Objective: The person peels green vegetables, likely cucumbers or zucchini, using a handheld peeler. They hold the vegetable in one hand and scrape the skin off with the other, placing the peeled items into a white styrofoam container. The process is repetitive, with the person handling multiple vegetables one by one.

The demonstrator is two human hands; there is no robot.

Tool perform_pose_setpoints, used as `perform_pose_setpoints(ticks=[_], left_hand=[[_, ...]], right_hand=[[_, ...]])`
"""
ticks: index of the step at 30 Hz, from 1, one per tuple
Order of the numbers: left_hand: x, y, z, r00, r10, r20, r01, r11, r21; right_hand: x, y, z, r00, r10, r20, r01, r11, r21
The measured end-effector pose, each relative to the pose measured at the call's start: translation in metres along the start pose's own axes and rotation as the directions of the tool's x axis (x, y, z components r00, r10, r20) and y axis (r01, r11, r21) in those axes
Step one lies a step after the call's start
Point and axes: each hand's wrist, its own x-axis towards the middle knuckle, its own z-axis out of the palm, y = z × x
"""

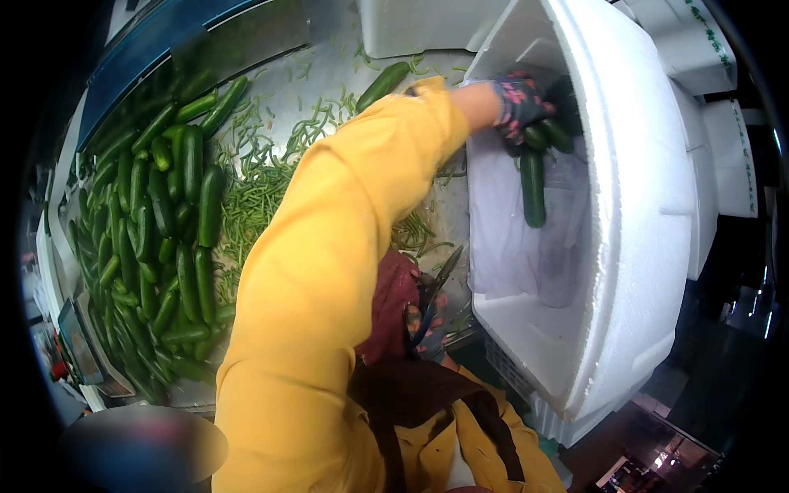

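Note:
My left hand (524, 105), in a dark patterned glove, reaches across into a white foam box (629, 203). It is at dark green cucumbers (533, 188) at the box's far end; blur hides whether it grips one. One cucumber lies lengthwise on the pale liner (502, 246). Close to my body, my right hand (431, 330), in a similar glove, holds a blue-handled cutting tool (447, 271), its blade pointing up and away; scissors or knife, I cannot tell. A dark red cloth (391, 308) lies beside that hand, partly behind my yellow left sleeve.
A large pile of cucumbers (160, 215) fills the left of the metal table (327, 68). Thin green trimmings (253, 203) cover its middle, near a lone cucumber (382, 86). More foam boxes (727, 154) stand at the right, and a plastic crate (508, 363) is under the open box.

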Motion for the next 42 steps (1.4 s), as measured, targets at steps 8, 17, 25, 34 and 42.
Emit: perform_pose_setpoints(ticks=[8, 17, 25, 34, 42], left_hand=[[-0.110, 0.006, 0.036, 0.937, -0.181, -0.298, -0.066, 0.748, -0.661], [-0.244, 0.076, 0.014, 0.976, -0.214, -0.047, -0.219, -0.961, -0.172], [-0.280, 0.114, 0.023, 0.806, -0.440, 0.397, -0.448, -0.891, -0.078], [-0.290, 0.140, 0.043, 0.692, -0.676, 0.252, -0.669, -0.732, -0.127], [-0.273, 0.185, 0.011, 0.505, -0.628, 0.592, -0.674, -0.715, -0.183]], right_hand=[[0.024, -0.008, 0.020, 0.848, 0.329, 0.415, -0.436, 0.879, 0.193], [0.009, 0.002, 0.090, 0.974, -0.082, -0.211, -0.031, 0.876, -0.481], [0.007, 0.006, 0.098, 0.950, -0.285, 0.125, 0.220, 0.333, -0.917], [-0.008, 0.046, 0.136, 0.840, -0.496, 0.219, 0.394, 0.280, -0.876], [0.023, 0.056, 0.143, 0.756, -0.329, 0.565, 0.618, 0.075, -0.783]])
